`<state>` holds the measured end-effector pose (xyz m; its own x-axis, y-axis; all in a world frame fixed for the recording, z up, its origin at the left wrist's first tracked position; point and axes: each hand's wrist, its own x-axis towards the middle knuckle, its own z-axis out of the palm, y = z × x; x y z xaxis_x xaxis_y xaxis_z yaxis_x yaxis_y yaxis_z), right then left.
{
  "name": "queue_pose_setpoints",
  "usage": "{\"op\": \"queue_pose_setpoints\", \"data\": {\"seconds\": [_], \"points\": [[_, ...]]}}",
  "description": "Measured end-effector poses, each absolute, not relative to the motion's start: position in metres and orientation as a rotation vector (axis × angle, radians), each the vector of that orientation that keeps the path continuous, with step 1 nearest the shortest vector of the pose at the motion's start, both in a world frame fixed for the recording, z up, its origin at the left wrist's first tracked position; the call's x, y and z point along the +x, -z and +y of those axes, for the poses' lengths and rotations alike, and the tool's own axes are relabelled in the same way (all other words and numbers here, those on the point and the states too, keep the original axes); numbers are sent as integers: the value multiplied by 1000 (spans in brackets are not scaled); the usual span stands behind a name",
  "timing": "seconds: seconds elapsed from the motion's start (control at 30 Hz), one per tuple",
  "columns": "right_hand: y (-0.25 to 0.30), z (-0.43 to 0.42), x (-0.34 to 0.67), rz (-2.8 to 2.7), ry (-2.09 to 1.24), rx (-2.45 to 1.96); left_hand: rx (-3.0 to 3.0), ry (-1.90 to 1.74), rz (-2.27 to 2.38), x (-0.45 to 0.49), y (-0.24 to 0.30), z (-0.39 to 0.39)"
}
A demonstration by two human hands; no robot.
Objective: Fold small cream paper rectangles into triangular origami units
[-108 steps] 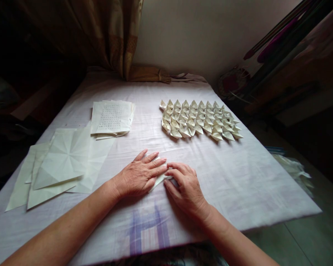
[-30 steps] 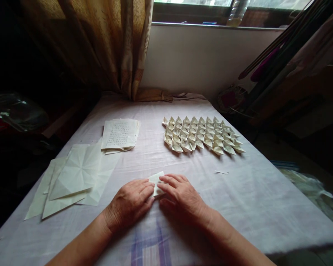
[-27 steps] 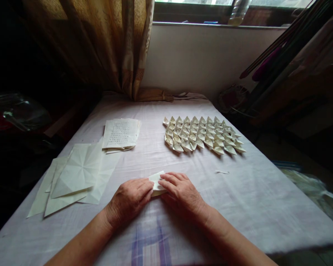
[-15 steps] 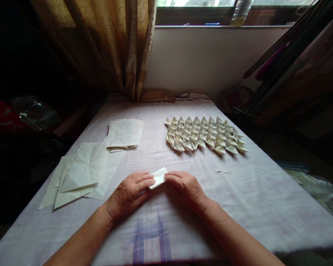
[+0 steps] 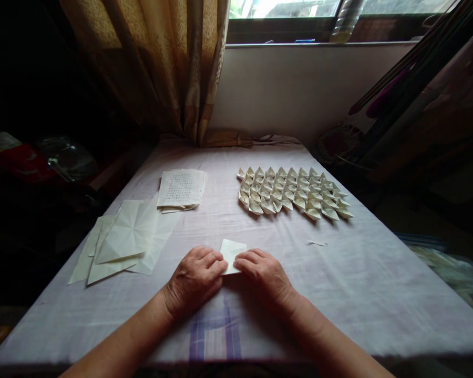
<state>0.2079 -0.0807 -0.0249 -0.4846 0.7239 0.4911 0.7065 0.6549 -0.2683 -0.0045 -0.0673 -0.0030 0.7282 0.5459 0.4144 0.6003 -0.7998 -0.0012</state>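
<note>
A small piece of folded pale paper (image 5: 232, 253) lies at the near middle of the table, between my two hands. My left hand (image 5: 199, 273) is closed on its left edge, thumb and fingertips on the paper. From the other side my right hand (image 5: 263, 270) grips the lower right edge with curled fingers. Beyond them to the right, several rows of folded paper boats (image 5: 291, 193) stand close together. Creased paper sheets (image 5: 122, 236) overlap at the left, and a stack of printed pages (image 5: 181, 188) sits behind those.
A pale cloth (image 5: 347, 294) covers the table. One thin paper strip (image 5: 317, 243) lies right of my hands. A gold curtain (image 5: 153, 68) hangs at the far left edge, beside a window with a plastic bottle (image 5: 345, 23) on its sill.
The folded paper has been turned between my hands and now shows a wider face. My left hand has shifted slightly right. The camera view has moved a little.
</note>
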Motion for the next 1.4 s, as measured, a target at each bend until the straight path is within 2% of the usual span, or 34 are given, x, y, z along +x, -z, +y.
{"op": "queue_pose_setpoints", "data": {"seconds": [0.3,0.53,0.67,0.93,1.13,1.4], "points": [[18,-88,225,-2230,-265,-1125,-2911,758,-769,-7,5,-51],[14,-80,223,-2172,-425,-1413,-2916,745,-1252,6,2,-62],[14,-68,215,-2155,-382,-1515,-2844,808,-1449,6,10,-61],[21,-63,207,-2112,-266,-1503,-2820,792,-1402,6,14,-61],[28,-64,214,-2067,-318,-1346,-2862,880,-1371,3,13,-62],[28,-69,215,-2056,-306,-1407,-2941,902,-1540,4,11,-62]]}}
